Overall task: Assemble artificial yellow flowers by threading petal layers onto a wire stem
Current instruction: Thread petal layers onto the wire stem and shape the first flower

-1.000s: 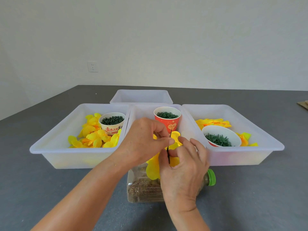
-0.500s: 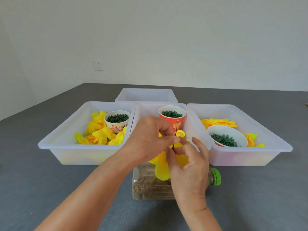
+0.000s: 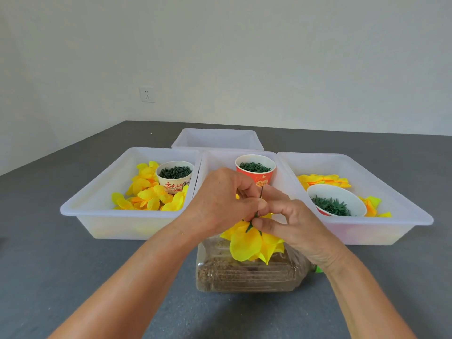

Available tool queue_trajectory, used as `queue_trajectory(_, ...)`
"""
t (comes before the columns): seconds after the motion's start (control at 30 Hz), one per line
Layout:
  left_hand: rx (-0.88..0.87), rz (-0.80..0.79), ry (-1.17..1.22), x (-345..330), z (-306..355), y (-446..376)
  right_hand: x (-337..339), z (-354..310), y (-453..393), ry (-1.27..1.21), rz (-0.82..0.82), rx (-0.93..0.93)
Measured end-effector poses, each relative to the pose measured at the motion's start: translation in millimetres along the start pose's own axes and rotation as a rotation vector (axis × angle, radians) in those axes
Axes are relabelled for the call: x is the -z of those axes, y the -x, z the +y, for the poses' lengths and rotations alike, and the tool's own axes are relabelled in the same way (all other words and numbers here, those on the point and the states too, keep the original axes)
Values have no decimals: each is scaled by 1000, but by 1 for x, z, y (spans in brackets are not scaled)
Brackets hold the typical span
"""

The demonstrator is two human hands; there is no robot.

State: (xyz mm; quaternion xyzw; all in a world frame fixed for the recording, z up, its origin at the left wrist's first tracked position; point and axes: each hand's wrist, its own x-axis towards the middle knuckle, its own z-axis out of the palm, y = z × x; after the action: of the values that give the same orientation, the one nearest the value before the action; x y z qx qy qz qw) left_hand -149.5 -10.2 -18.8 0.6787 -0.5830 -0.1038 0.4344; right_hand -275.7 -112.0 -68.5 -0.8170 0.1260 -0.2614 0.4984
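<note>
Over the near middle of the grey table (image 3: 61,277), both hands work on one flower (image 3: 252,243). The left hand (image 3: 220,204) has its fingers curled, thumb and fingertips pinching the thin dark stem (image 3: 261,193), which rises tilted between the two hands. The right hand (image 3: 293,223) pinches the same stem lower down, just above the yellow petals, where a small green calyx shows. The petals hang below the hands, in front of a clear bottle (image 3: 244,275) lying on its side on the table; it holds brown grainy matter and has a green cap (image 3: 318,269) at its right end.

Beyond the hands stand three white trays side by side, their rims touching or nearly so. The left tray (image 3: 97,199) holds a heap of loose yellow petals (image 3: 149,192) and a white paper cup (image 3: 175,176) with red print, full of small dark green pieces. The middle tray (image 3: 217,160) holds a red cup (image 3: 255,171) full of thin green rings; the rest of it is hidden by the hands. The right tray (image 3: 403,196) holds yellow and orange petals (image 3: 322,179) along its far and right parts, and a white-lined bowl (image 3: 336,200) of spiky green leaf pieces. A fourth tray (image 3: 217,139) sits behind the middle one; nothing shows inside it from this angle.

A white socket (image 3: 147,94) sits on the wall at left.
</note>
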Motion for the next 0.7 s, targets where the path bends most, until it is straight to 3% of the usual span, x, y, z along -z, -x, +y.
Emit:
queue_trajectory(0.17, -18, 15, 3, -1, -1, -1, -4, 7, 2, 15, 68, -17)
queue_trajectory(0.43, -42, 7, 2, 0, 0, 0, -6, 10, 3, 43, 5, 68)
queue_trajectory(0.7, 22, 32, 79, -3, -5, 5, -8, 7, 9, 63, 158, -11)
